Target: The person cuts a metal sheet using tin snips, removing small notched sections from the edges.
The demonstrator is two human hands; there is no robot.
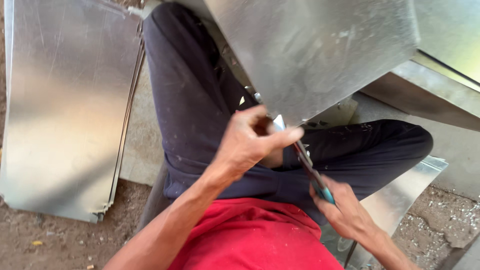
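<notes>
— What are the hands on?

— The left hand (250, 142) pinches the lower corner of a sheet of galvanised metal (310, 55), thumb pressed along its edge, fingers curled together behind it. The sheet stands tilted over the person's lap, its corner pointing down between the knees.

— And the other one?

— The right hand (345, 212) is wrapped around the blue-sleeved handles of a pair of tin snips (307, 162). The snips run up from that hand towards the sheet's corner, and the blades meet the metal just beside the left thumb.

— Are the blades biting into the sheet?

— Hard to say; the left hand covers the tips, so I cannot tell whether they are closed on the edge or merely touching it.

— Where is the person sitting?

— Low to the ground, in dark trousers (200, 110) and a red shirt (250, 235), one leg stretched up and left, the other bent to the right.

— What lies around?

— A stack of flat metal sheets (65, 105) rests on the dirt at the left, well apart from the hands. More sheet metal (430, 90) lies at the right behind the knee, and another piece (400, 200) sits under the right leg. Small bright offcuts (465, 215) are scattered on the ground at the lower right.
</notes>
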